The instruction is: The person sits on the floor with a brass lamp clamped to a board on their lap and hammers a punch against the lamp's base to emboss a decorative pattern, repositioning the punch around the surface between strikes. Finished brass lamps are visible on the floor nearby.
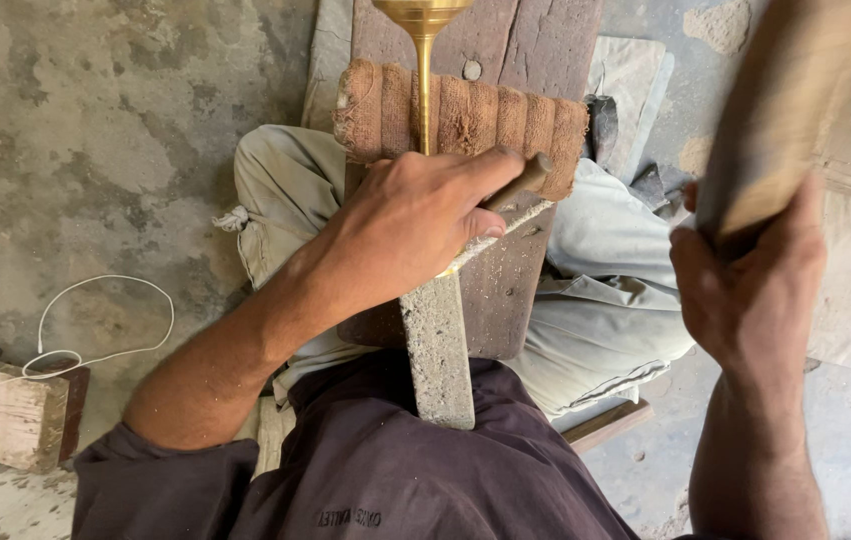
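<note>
A white cable [105,330] lies on the concrete floor [95,150]. The left hand [410,225] clenches a wooden-handled tool [520,180] against a brass stem [425,85] resting across a cloth roll [465,115] on the wooden plank [515,40]. The right hand [750,285] grips a raised wooden mallet [780,100].

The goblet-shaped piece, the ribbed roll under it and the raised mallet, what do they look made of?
Goblet-shaped piece: likely brass, with a polished yellow shine. Ribbed roll: seemingly coarse brown cloth or fibre, fuzzy and worn. Mallet in the right hand: probably wood, pale and matte, though blurred.
</note>
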`<action>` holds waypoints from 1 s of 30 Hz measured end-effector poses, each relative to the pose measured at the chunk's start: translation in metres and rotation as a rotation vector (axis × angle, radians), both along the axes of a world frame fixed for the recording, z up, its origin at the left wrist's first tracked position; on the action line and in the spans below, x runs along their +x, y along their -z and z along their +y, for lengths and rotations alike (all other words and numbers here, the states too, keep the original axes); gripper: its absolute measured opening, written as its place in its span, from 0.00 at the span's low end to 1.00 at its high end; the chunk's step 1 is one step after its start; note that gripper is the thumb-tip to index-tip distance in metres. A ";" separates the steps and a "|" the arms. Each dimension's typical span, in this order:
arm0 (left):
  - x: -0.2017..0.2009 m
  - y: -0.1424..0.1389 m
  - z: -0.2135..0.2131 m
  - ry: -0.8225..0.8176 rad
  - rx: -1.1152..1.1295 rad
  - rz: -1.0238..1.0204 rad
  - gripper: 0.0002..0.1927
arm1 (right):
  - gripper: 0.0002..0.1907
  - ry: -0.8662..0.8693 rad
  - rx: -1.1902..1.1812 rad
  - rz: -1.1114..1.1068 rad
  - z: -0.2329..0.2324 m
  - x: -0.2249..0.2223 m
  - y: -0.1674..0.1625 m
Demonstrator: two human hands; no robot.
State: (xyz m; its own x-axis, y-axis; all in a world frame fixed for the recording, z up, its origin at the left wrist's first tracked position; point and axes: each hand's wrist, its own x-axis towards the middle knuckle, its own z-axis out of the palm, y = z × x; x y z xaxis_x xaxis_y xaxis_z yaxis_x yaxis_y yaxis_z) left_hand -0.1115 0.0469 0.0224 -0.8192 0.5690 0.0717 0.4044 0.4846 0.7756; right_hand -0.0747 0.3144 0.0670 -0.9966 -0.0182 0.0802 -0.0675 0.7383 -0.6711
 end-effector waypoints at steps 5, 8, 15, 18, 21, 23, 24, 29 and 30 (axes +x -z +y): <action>-0.010 -0.001 0.002 0.090 -0.057 -0.078 0.19 | 0.25 0.110 -0.256 -0.134 0.015 0.017 0.024; -0.013 0.000 0.004 0.164 -0.155 -0.120 0.13 | 0.25 -0.014 0.489 -0.126 0.023 0.031 0.040; -0.015 0.007 0.005 0.270 -0.117 -0.049 0.12 | 0.23 0.067 0.133 -0.054 0.020 0.068 0.066; -0.014 0.007 0.003 0.286 -0.120 -0.033 0.15 | 0.24 0.182 -0.072 -0.124 0.012 0.077 0.074; -0.015 0.005 0.001 0.326 -0.152 -0.056 0.13 | 0.24 0.210 0.113 -0.130 0.002 0.086 0.079; -0.015 0.004 0.000 0.327 -0.142 -0.037 0.10 | 0.22 0.341 -0.290 -0.147 -0.005 0.092 0.080; -0.014 0.003 -0.002 0.322 -0.131 -0.032 0.11 | 0.22 0.307 -0.198 -0.152 -0.008 0.094 0.080; -0.009 0.004 -0.008 0.305 -0.095 0.014 0.18 | 0.27 0.388 -0.402 -0.153 -0.015 0.098 0.079; -0.008 0.005 -0.010 0.307 -0.100 0.015 0.18 | 0.26 0.386 -0.359 -0.165 -0.016 0.098 0.079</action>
State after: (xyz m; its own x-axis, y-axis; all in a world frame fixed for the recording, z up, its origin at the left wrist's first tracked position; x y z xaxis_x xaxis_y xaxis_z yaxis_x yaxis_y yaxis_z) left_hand -0.1190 0.0373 0.0173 -0.6078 0.7940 0.0138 0.5547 0.4120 0.7229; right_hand 0.0237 0.2980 -0.0120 -0.9253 0.3508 -0.1441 0.2906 0.4116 -0.8638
